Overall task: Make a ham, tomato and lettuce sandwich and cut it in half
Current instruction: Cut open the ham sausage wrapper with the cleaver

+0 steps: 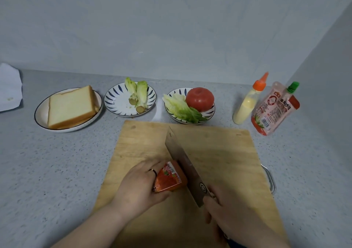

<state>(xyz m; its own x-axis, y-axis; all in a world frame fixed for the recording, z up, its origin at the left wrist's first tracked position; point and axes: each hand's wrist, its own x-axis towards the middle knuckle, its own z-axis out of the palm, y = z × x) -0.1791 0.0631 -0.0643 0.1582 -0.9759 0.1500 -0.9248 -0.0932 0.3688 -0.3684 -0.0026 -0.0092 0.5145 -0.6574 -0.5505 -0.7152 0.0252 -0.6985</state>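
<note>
On the wooden cutting board [219, 152], my left hand [137, 186] grips a ham block [169, 178] in its red printed wrapper. My right hand [222, 209] holds a cleaver [182, 163] by the handle; its blade stands on edge against the right end of the ham. Behind the board, bread slices [71, 106] lie stacked on a white plate [41, 118]. A tomato [200, 99] and lettuce leaves [181, 108] share a patterned bowl [210, 113].
A patterned plate [118, 102] holds lettuce stumps [138, 97]. At the right stand a mayonnaise squeeze bottle [247, 102] and a ketchup pouch [272, 108], close to the side wall. White paper [9, 87] lies at far left. The board's metal handle [270, 179] sticks out right.
</note>
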